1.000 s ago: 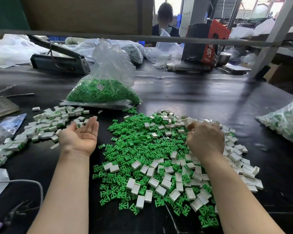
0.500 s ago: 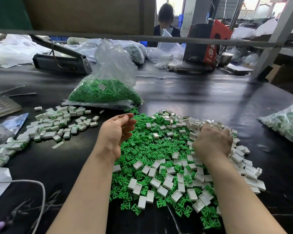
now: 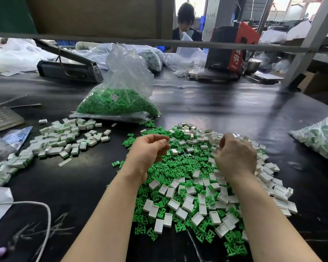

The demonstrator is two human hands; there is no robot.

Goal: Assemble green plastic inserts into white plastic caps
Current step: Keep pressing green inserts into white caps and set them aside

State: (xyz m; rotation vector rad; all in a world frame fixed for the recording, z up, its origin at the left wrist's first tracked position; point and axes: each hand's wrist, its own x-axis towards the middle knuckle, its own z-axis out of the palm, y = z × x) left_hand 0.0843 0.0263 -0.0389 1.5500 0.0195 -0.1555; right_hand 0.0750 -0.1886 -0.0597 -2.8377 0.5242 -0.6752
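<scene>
A big loose heap of green inserts (image 3: 178, 167) lies on the black table in front of me, with white caps (image 3: 189, 207) scattered over its near side and right edge. My left hand (image 3: 148, 152) hovers over the heap's left part, its fingers loosely curled, and I see nothing in it. My right hand (image 3: 235, 156) is back-up over the white caps at the heap's far right. Its fingertips dip down among them and are hidden, so I cannot tell whether it holds one. A pile of assembled caps (image 3: 64, 140) with green showing lies to the left.
A clear bag of green inserts (image 3: 119, 103) stands behind the heap. Another bag of parts (image 3: 322, 140) lies at the right edge. A heat sealer (image 3: 68, 68), a keypad (image 3: 2, 118), a white cable (image 3: 45, 210) and a person across the table are in view.
My left hand has swung right from the assembled pile to above the green heap, turning from palm-up and flat to loosely curled. My right hand stayed over the white caps.
</scene>
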